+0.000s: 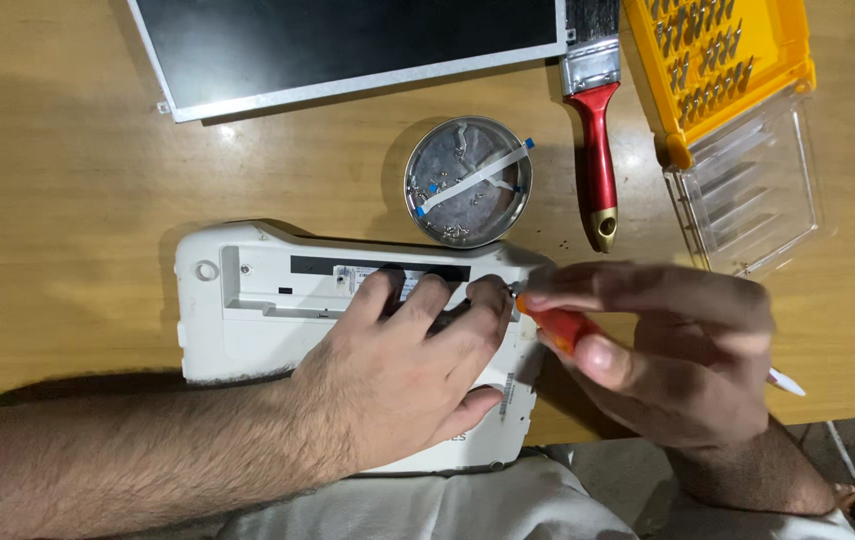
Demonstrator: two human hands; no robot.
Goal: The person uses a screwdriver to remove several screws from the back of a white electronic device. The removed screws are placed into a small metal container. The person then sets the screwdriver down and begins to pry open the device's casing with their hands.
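Observation:
A white plastic device casing [247, 310] lies underside up on the wooden table, near its front edge. My left hand [412, 370] rests flat on the casing, fingers spread over a dark recess and pressing it down. My right hand [677, 350] grips an orange-handled screwdriver [562, 325], whose tip meets the casing's right edge beside my left fingertips. The screwdriver's tip itself is mostly hidden by my fingers.
A round metal dish [467, 180] holds small screws and flat ribbon cables. Behind it lies a bare display panel [347, 40]. A red-handled paintbrush [595, 130] and a yellow bit case with an open clear lid [727, 110] sit at right.

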